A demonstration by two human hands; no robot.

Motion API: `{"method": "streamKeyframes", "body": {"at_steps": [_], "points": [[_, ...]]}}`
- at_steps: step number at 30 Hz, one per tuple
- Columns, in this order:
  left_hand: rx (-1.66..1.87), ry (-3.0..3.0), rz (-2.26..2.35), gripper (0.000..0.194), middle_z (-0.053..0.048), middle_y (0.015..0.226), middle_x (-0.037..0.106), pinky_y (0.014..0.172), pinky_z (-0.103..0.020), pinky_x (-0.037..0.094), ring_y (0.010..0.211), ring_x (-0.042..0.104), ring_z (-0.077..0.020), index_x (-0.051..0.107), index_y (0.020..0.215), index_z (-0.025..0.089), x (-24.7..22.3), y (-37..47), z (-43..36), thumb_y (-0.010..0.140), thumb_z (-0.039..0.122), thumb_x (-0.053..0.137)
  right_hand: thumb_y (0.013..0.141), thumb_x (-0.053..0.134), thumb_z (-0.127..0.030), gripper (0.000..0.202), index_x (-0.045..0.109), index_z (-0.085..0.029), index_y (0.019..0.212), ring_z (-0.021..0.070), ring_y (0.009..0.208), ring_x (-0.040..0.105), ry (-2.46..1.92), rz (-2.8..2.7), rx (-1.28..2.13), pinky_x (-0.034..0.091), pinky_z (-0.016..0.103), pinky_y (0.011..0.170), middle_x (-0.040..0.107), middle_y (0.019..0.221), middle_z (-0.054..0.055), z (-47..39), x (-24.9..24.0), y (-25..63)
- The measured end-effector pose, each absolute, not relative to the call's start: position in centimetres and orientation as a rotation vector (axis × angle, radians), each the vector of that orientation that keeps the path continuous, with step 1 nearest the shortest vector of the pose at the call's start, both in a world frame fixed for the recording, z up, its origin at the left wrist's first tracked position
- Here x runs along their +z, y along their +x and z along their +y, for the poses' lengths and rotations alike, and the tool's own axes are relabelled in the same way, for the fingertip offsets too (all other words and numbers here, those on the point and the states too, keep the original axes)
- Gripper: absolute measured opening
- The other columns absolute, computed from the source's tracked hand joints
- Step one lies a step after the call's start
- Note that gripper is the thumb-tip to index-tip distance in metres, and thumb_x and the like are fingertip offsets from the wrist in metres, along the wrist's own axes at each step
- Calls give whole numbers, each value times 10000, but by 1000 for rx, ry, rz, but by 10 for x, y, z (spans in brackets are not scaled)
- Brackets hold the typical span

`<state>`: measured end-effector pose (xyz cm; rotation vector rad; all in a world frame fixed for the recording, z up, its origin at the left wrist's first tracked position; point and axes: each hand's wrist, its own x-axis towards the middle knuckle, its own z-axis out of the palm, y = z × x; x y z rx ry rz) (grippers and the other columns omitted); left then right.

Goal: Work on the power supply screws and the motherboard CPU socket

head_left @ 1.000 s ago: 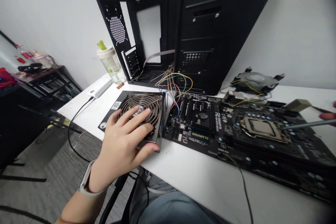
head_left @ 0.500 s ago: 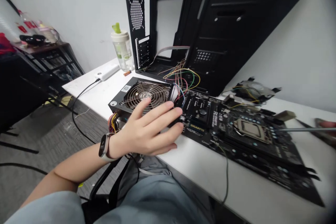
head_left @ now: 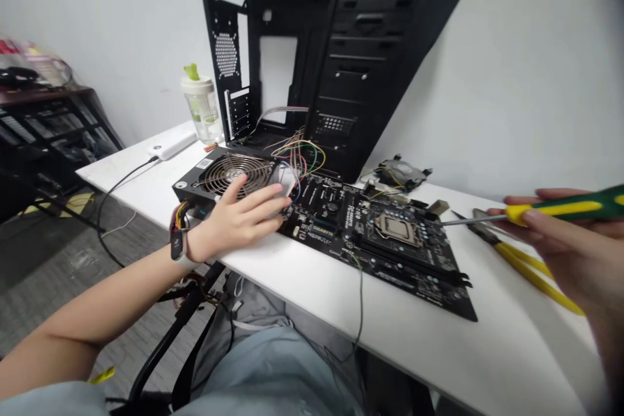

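My right hand (head_left: 560, 234) is wrapped round a green and yellow screwdriver (head_left: 568, 208), its shaft pointing left with the tip near the right end of a black motherboard (head_left: 336, 221). A square processor (head_left: 400, 229) sits in the board's socket. My left hand (head_left: 248, 216), fingers spread and holding nothing, lies over the front right corner of a black power supply (head_left: 192, 177) and beside the motherboard's left end. Whether its fingertips touch the board is hard to tell. A round grille (head_left: 224, 172) covers the power supply's fan.
Behind stands an open black computer case (head_left: 375, 71) with coloured wires (head_left: 312, 149) spilling out. A cup (head_left: 202, 110) and white power bank (head_left: 170, 144) are at the left. A cooling fan (head_left: 402, 172) lies behind the board; yellow-handled pliers (head_left: 531, 266) lie at the right.
The view has swung right, so the scene sits further left. My right hand and the whole screwdriver now show, where only the shaft and a blurred fingertip were seen. My left hand stays spread near the power supply.
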<state>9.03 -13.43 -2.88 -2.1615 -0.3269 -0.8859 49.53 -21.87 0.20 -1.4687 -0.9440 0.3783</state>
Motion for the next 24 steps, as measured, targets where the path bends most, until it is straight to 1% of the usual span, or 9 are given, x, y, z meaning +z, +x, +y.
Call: {"method": "streamKeyframes", "body": {"at_steps": [2,4,7,12,15,17,20,22,24], "points": [[-881,-2161,-343,143,57,1123,749,1267,-440,84,1173,654,-170,631,754,254,-30,83,-122,863,174,677,442,843,-237,445,652,-234,844,292,824,681,-1395,-828,460,507,551,1006,676,866,84,-220,7,491],[-865,-2167,-352,152,54,1135,744,1252,-488,158,1184,650,-195,616,739,258,-31,75,-110,842,157,663,414,830,-213,468,654,-209,848,288,805,680,-1381,-759,486,493,559,1025,679,863,82,-221,12,486],[-825,-2207,-327,153,74,1146,736,1207,-530,281,1167,659,-205,624,780,302,-31,62,-93,815,154,635,453,799,-213,453,629,-193,873,277,827,681,-1418,-752,472,528,516,990,682,888,91,-222,18,482],[-793,-2315,-318,194,39,1090,750,1118,-564,400,1083,699,-255,665,878,343,-27,40,-69,783,176,640,570,678,-340,428,580,-192,960,255,827,672,-1610,-855,310,568,443,883,658,869,76,-220,19,495],[-798,-2361,-309,233,12,1094,749,1113,-546,410,1090,692,-273,679,954,331,-23,30,-54,786,172,646,624,635,-371,336,600,-187,903,246,790,633,-1820,-847,167,536,420,811,613,809,56,-220,18,509],[-808,-2375,-303,241,3,1102,745,1130,-527,397,1109,679,-277,682,983,308,-20,24,-46,798,160,638,692,599,-393,261,600,-184,848,239,775,604,-1973,-884,101,491,393,764,588,783,55,-221,18,517],[-820,-2405,-288,272,25,1221,704,1179,-495,348,1169,643,-270,668,1063,285,-17,21,-41,827,157,622,770,553,-418,240,584,-185,816,255,822,556,-2195,-1032,27,404,375,743,578,783,77,-223,20,524],[-849,-2431,-281,354,49,1410,586,1216,-481,299,1251,589,-276,620,1174,271,-15,25,-44,840,155,623,787,555,-452,275,582,-182,827,279,848,521,-2331,-1145,7,359,378,715,574,798,105,-223,20,526],[-933,-2451,-267,468,65,1571,391,1233,-486,269,1341,504,-290,521,1305,260,-10,35,-50,857,161,613,792,561,-477,318,597,-177,892,290,849,508,-2440,-1238,30,340,373,687,583,842,128,-221,18,526]]}}
